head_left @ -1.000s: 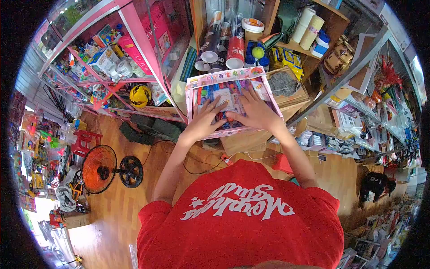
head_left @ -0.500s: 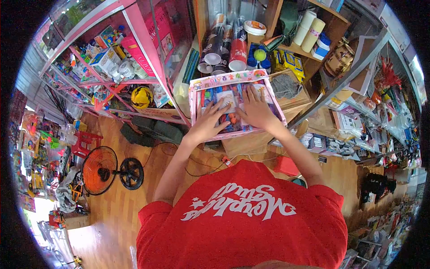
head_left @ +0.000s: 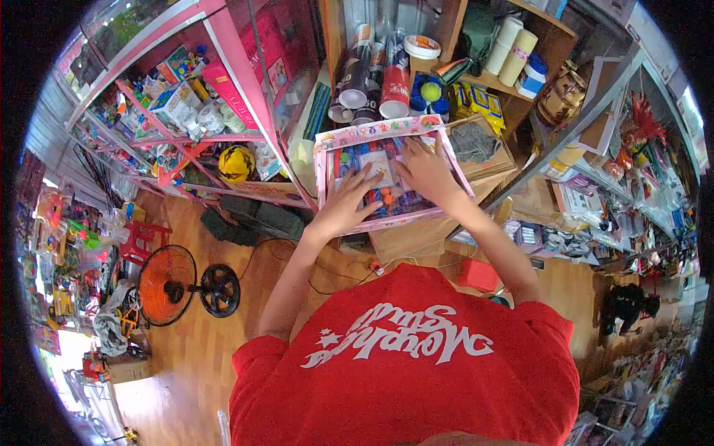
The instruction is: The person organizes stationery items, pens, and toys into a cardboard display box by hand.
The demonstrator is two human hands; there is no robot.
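A pink and white box (head_left: 381, 131) with a window front lies tilted before me, and colourful small items and a pale card (head_left: 376, 166) show inside. My left hand (head_left: 348, 202) rests on the left part of the box with its fingers spread. On the right part lies my right hand (head_left: 428, 175), fingers apart, touching the box near its upper right. Neither hand grips anything. Behind the box stand dark and red tubes (head_left: 395, 93) and a green ball (head_left: 431, 91).
A pink-framed glass cabinet (head_left: 242, 70) full of goods stands at the left, with an orange fan (head_left: 167, 285) on the floor below. Wooden shelves (head_left: 547, 26) and a metal-framed rack (head_left: 573, 123) are on the right. A red box (head_left: 479, 275) lies on the floor.
My right hand has shifted slightly up and left on the box, uncovering a little of its right side. My left hand has barely moved.
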